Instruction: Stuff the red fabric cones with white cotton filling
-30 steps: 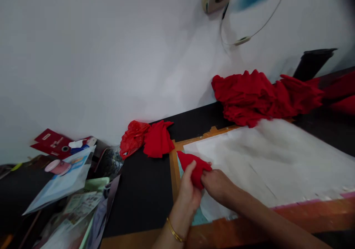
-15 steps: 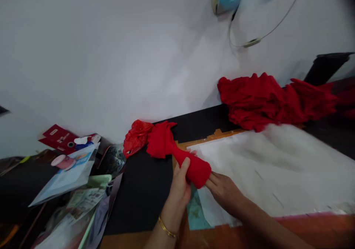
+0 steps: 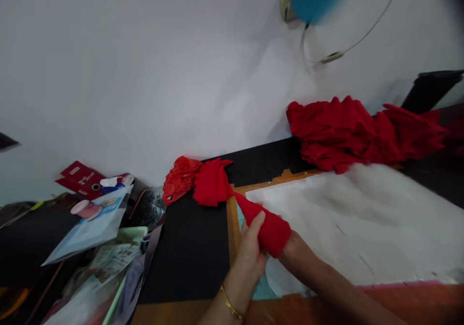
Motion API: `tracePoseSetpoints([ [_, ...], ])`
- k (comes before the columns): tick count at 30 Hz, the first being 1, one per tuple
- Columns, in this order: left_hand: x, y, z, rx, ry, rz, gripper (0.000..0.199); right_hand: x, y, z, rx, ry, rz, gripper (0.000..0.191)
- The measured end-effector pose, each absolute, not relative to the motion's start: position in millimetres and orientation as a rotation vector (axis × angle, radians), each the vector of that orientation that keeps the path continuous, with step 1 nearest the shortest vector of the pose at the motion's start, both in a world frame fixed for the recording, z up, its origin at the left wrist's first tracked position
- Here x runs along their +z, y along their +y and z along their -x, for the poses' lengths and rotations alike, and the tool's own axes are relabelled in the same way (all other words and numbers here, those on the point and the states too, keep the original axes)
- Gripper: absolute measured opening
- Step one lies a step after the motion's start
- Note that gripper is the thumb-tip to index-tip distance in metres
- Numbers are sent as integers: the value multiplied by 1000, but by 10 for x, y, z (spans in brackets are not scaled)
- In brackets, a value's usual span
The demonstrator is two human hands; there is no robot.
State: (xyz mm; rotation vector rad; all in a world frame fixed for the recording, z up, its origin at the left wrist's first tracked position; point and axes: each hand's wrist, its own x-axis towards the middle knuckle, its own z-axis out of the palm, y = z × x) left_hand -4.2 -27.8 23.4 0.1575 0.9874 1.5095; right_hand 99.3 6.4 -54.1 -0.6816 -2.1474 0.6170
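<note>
A red sock-like tube of cloth (image 3: 273, 231) covers my right hand up to the wrist (image 3: 295, 251); the fingers are hidden inside it. My left hand (image 3: 252, 247), with a gold bangle at its wrist, is closed around the tube from the left, thumb on top. The tube's narrow far end tapers to the edge of a small red cloth pile (image 3: 212, 185); I cannot tell whether they join. Beneath my hands lie white paper (image 3: 344, 219) and a bluish sheet (image 3: 264, 290).
A large heap of red cloth pieces (image 3: 348, 134) lies at the back right near a black bin-like object (image 3: 429, 91). Beside the small pile is a crumpled red plastic bag (image 3: 181, 177). To the left are a pale green basket (image 3: 136, 233), a pink-lidded jar (image 3: 86, 209) and a red box (image 3: 81, 177).
My right hand has pushed from the tube's opening deep inside, up to the wrist. The cloth has stretched toward the lower right, with my left hand following slightly right.
</note>
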Motion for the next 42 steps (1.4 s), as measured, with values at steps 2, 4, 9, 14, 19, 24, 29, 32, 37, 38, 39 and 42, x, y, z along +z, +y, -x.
tracePoseSetpoints([
  [2, 246, -300, 14, 1496, 959, -139, 57, -555, 39, -948, 561, -2133, 655, 40],
  [4, 252, -322, -12, 1491, 937, -163, 57, -578, -44, -764, 513, -2069, 726, 40],
  [9, 199, -412, -138, 1444, 965, -223, 54, -676, -285, -200, 581, -1693, 1278, 52],
  [14, 91, -405, -159, 1467, 978, -100, 41, -748, -130, -643, 765, -2045, 736, 47],
  [19, 119, -241, 68, 1523, 888, 56, 31, -620, -50, -1065, 353, -2069, 705, 28],
  [24, 208, -246, 91, 1534, 904, 43, 38, -550, -75, -1021, -43, -2059, 551, 33],
  [29, 227, -388, 3, 1555, 921, -210, 61, -492, -57, -962, 340, -2190, 651, 38],
  [32, 231, -440, 29, 1520, 961, -297, 63, -455, -95, -962, 442, -2191, 708, 46],
  [37, 285, -435, 94, 1566, 935, -323, 59, -609, -162, -1101, 366, -2164, 534, 41],
  [38, 296, -429, 96, 1568, 925, -321, 58, -663, -160, -1136, 349, -2153, 539, 40],
  [39, 306, -426, 92, 1558, 911, -326, 56, -711, -152, -1162, 343, -2140, 571, 38],
  [42, 326, -432, 57, 1482, 869, -362, 49, -774, -112, -1155, 384, -2139, 698, 34],
])
